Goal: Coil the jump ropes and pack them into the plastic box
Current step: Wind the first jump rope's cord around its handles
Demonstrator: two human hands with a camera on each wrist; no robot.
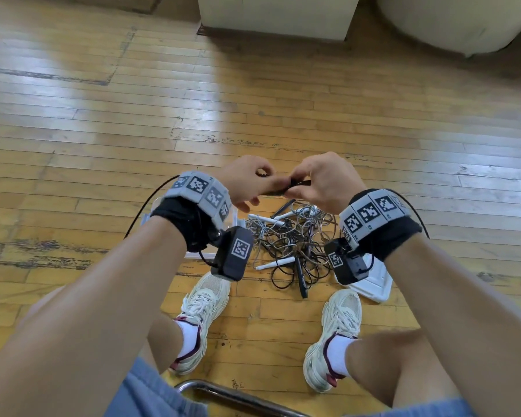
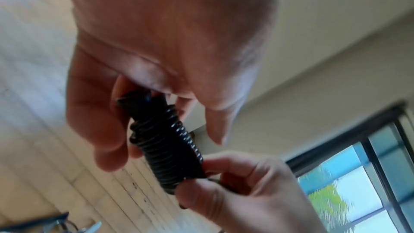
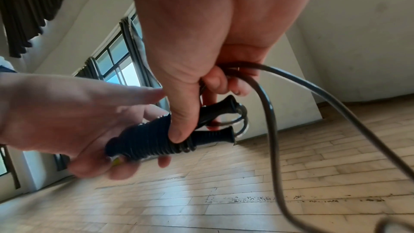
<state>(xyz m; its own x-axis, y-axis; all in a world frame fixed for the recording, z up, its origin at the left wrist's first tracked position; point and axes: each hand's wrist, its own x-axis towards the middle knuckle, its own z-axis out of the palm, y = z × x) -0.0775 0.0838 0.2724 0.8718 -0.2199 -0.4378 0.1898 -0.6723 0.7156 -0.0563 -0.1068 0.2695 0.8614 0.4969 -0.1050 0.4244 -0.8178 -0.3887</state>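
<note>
The person's left hand (image 1: 247,182) and right hand (image 1: 322,182) were both up in front, above the worn wooden floor (image 1: 103,130). Both grasped the black jump rope with cord wound tight round its two black plastic handles (image 3: 156,137): left fingers round one end, right thumb w/ fingers pinching the other. A tangled heap of other ropes (image 1: 289,236) lay on the floor betw. the pale sneakers (image 1: 202,314).

My left hand (image 1: 247,183) and my right hand (image 1: 322,182) are up in front of me, close together, fingers curled and pinching.
</note>
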